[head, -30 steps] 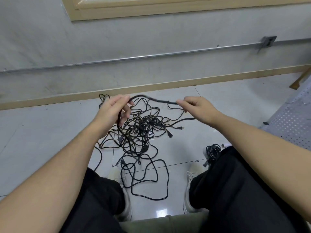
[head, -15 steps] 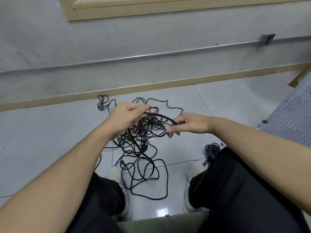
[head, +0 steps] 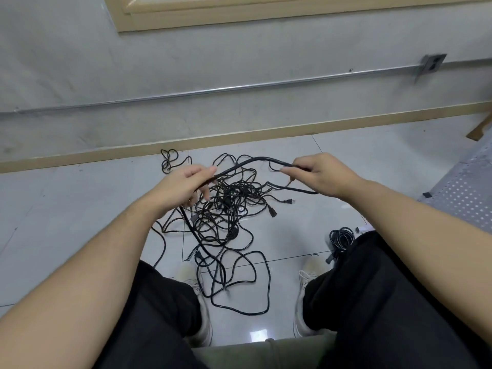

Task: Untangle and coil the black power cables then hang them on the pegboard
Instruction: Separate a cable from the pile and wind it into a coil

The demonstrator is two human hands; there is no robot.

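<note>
Both hands hold one thick black rubber power cable above the floor: the left hand has its fingers curled round the strand at centre frame, and the right hand pinches it between thumb and fingertips further right, so a short arched span runs between them. From the left hand the cable drops down and back towards the bottom of the frame.

Nearest, at the lower centre, loose loops of cable lie between the two pale shoes. At lower right, beside the right knee, sits a small coiled bundle of black cable. Beyond the loops, in mid-frame below the hands, lies the dense tangled heap of thin black cables on the glossy grey tiled floor, with two plug ends splayed to its right. Further off run the tan skirting board and the grey wall. The white perforated pegboard shows at the right edge.

The risk I see is pulling the held strand while it is threaded through the heap: that could cinch knots tighter or drag the whole tangle along.
</note>
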